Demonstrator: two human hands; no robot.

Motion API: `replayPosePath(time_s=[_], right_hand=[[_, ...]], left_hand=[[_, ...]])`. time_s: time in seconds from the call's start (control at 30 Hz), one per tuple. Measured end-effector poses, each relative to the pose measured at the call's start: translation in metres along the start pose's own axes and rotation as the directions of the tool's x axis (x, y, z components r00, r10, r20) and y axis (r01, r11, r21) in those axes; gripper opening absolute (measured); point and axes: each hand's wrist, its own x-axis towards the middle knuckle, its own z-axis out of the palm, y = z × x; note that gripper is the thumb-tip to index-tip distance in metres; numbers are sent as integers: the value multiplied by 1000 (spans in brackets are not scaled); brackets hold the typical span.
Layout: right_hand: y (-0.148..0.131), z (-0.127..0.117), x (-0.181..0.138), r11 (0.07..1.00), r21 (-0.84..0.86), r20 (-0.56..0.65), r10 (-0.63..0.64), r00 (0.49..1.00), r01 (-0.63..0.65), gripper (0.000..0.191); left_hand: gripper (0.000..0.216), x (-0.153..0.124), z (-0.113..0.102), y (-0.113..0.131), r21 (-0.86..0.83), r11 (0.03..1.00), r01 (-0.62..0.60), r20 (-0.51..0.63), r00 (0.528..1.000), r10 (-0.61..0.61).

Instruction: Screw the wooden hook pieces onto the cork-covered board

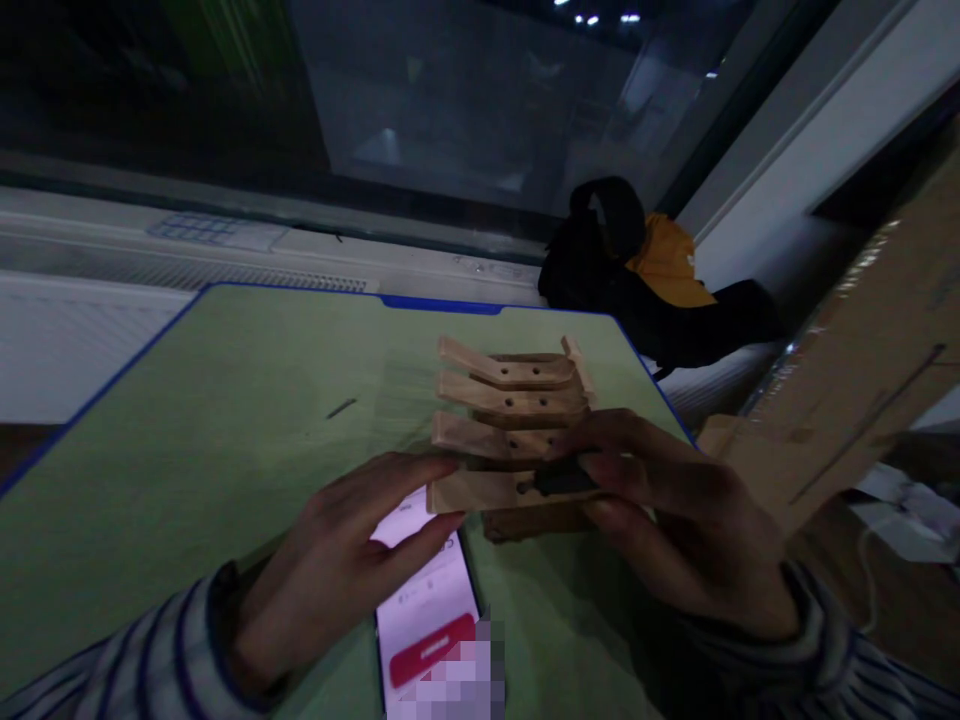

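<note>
Several pale wooden strips lie side by side, each with a bent left end and round holes. Between thumb and fingers, my left hand [360, 545] pinches the left end of the nearest wooden strip [476, 492]. Closed at the right, my right hand [667, 500] grips a small black piece [566, 475] against that strip, beside one of its holes; its exact kind is unclear. Behind it lie another wooden strip [472, 435], a third strip [480, 395] and the farthest strip [480, 360]. A brown block [517, 523] shows beneath the nearest strip. My right fingers hide the strips' near right ends.
A lit phone [420, 600] lies on the green table [247, 430] under my left hand. A thin dark stick [342, 408] rests farther left. Beyond the table's blue edge are a black and yellow bag [600, 250], a window sill and a cardboard box [847, 330] at right.
</note>
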Motion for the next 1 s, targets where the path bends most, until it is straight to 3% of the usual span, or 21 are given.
replayPosePath(time_s=[0.1,0.23,0.43,0.57,0.63,0.8,0.9,1.0], right_hand=[[-1,-10,5,994,-34,91,-97,991,100,31],[-6,-26,14,980,-112,172,-141,975,161,20],[-7,-30,20,982,-87,222,-148,964,171,23],[-1,-24,16,986,-13,193,-161,968,166,23],[3,-21,13,987,7,148,-161,976,162,23],[6,-19,12,990,17,103,-141,985,140,23],[6,-18,18,986,9,117,-169,979,169,22],[7,-17,15,973,-41,77,-225,971,228,23]], left_hand=[[35,2,-4,3,65,998,-27,-12,1000,28],[34,5,-3,10,71,997,-20,-79,997,25],[32,7,4,7,-52,984,173,6,985,-173],[38,7,6,2,-60,972,227,33,974,-226],[36,5,3,4,-33,978,204,23,979,-204],[30,10,-6,29,183,983,-16,-200,978,53],[40,26,-2,43,115,993,-13,-146,989,29],[22,40,5,50,14,1000,-23,-47,999,24]])
